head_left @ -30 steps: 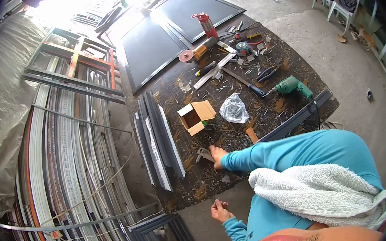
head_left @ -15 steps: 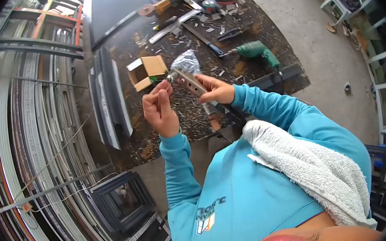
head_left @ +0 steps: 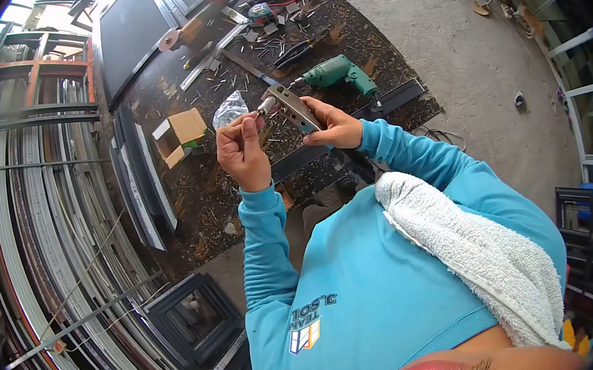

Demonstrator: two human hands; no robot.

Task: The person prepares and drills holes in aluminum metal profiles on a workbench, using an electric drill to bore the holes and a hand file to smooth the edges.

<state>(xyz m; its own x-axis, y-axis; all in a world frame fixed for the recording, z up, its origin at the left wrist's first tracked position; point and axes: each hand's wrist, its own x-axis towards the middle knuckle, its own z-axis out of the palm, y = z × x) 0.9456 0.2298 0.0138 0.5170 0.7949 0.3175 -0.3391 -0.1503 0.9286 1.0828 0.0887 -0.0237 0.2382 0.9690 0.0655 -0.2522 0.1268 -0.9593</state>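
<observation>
Change since earlier frames: a second ago the right hand was down on the worktop picking at a metal piece and the left hung low by the body; both are now raised together in front of the chest, as they were half a second ago, with the view shifted so the worktop sits higher in frame.
Stock at far left: long aluminium profiles [head_left: 41,233] lie stacked in a curve beside the worktop; dark frames [head_left: 195,318] rest on the floor below them.
Worktop [head_left: 188,189]: dark, strewn with offcuts and screws; dark profile lengths [head_left: 138,176] lie along its left edge.
Cardboard box [head_left: 181,133]: open, on the worktop, left of the hands.
Plastic bag [head_left: 229,109]: clear, crumpled, just beside the box.
Left hand [head_left: 243,154]: fingers pinched shut on a small part at the end of the metal bracket; the part is too small to identify.
Metal bracket [head_left: 294,109]: flat grey piece held in the air above the worktop, tilted, between the two hands.
Right hand [head_left: 334,127]: closed around the lower end of the bracket.
Electric drill [head_left: 339,73]: green, lying on the worktop just beyond the right hand.
Towel [head_left: 477,253]: white, draped over the person's right shoulder.
</observation>
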